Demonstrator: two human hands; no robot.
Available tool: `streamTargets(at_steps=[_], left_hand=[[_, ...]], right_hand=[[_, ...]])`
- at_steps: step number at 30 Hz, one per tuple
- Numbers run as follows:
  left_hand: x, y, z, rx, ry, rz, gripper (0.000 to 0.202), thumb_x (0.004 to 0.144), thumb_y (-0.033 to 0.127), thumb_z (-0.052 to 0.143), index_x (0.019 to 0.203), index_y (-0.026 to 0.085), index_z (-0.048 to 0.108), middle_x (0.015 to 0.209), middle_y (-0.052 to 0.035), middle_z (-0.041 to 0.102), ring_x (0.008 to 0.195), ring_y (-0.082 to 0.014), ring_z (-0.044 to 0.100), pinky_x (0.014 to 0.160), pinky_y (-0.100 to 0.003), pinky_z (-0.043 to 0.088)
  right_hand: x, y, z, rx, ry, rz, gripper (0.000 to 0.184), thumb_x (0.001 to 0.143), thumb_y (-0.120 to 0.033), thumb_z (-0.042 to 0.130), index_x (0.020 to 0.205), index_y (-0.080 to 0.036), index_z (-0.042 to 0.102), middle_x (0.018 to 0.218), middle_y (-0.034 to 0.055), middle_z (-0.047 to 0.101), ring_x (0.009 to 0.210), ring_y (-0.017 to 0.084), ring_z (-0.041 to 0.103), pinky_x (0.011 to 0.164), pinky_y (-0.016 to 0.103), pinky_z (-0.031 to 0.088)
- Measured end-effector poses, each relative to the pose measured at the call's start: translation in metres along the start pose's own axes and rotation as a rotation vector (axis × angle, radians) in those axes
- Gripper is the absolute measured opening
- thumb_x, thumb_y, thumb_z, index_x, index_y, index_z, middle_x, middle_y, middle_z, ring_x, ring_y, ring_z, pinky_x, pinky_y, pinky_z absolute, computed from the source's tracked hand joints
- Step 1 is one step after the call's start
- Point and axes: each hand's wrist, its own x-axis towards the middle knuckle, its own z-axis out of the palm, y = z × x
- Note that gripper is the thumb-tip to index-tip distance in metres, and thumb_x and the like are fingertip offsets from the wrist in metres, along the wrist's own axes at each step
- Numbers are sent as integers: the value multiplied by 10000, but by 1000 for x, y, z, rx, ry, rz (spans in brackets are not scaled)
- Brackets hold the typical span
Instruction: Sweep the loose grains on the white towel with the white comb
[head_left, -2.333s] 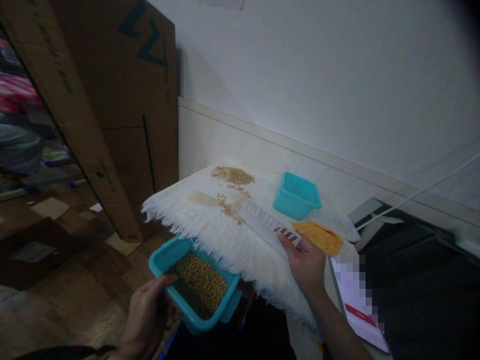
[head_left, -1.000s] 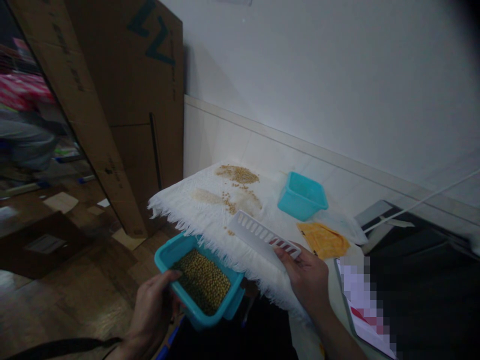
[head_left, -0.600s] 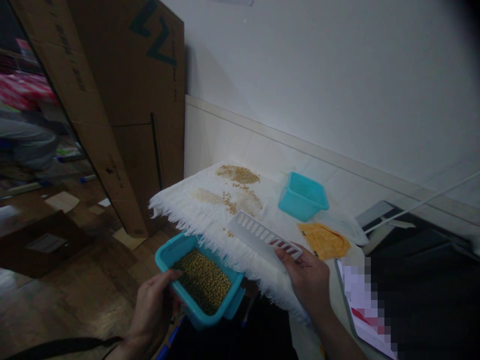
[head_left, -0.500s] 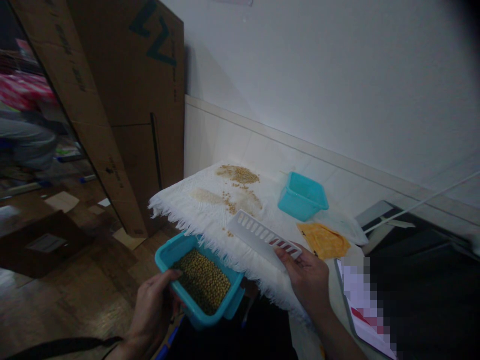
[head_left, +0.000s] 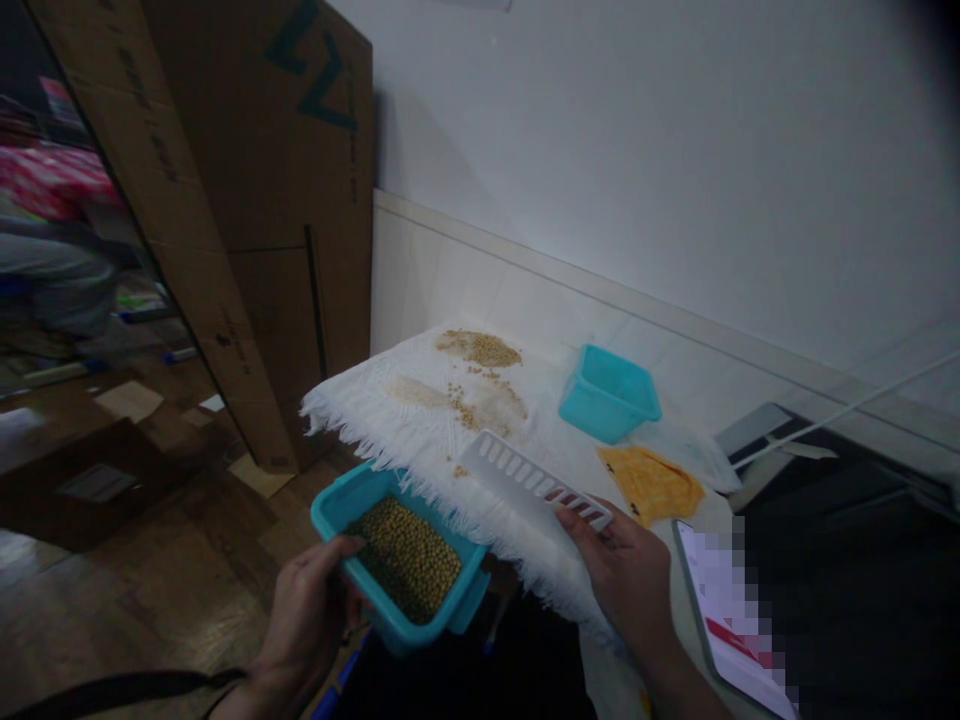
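Note:
My left hand (head_left: 311, 600) grips the near left rim of a teal plastic container (head_left: 405, 640), its thumb over the edge. Yellowish beans (head_left: 416, 555) lie inside, with darker green ones along the left. The container is held just below the fringed edge of a white cloth (head_left: 360, 400). In my right hand (head_left: 626, 560) is a white slotted plastic tray (head_left: 517, 480), held by its right end and tilted over the cloth. Beyond it, a pile of beans (head_left: 487, 348) and a trail of loose beans (head_left: 461, 405) lie on the cloth beside pale fine grains (head_left: 416, 392).
A second teal container (head_left: 609, 400) stands at the back right by the wall. Near it lie a yellow cloth (head_left: 651, 482) and a phone-like screen (head_left: 731, 610). A tall cardboard box (head_left: 300, 200) rises at the left. A seated person's leg (head_left: 52, 270) shows further left.
My right hand and the slotted tray have shifted slightly right and down. My left hand keeps its hold on the bean container, which stays nearly in place.

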Motion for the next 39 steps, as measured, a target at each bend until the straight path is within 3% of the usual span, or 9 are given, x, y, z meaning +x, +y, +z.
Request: streamTargets(at_steps=[15,22,26,32,39], left_hand=[[-5,12,10,16,65,24,395,535,513,826,336,244,616,316,-47,527,266,-136,419,328,-277,307],[1,7,2,17,33,24,395,587,505,860,385,252,634,343,-19,538,296,-142,442,339,-284,331],[-1,9,2,28,30,35,402,580,514,848,371,253,625,347,-40,555,302,-148,449,342,-293,324],[-8,17,11,33,63,21,395,543,517,811,332,252,608,323,-45,532,276,-133,421,339,-280,311],[-8,19,13,29,67,30,392,537,515,813,321,253,617,323,-42,543,275,-127,433,341,-267,317]], right_hand=[[-15,3,4,-15,-83,-85,258,935,-528,836,955,-303,962,933,51,927,756,291,890,630,303,699],[-7,0,19,-46,36,-100,343,939,-587,822,995,-279,961,911,68,923,770,302,892,667,324,709],[-2,0,26,-39,-9,-99,324,944,-573,813,990,-286,957,904,62,922,778,304,892,701,338,716],[-9,-7,14,10,-104,-68,289,939,-555,833,965,-295,956,920,54,925,790,301,888,681,327,707],[5,12,18,137,-57,61,392,883,-610,899,1000,-240,954,1028,115,930,910,346,902,813,426,738]])
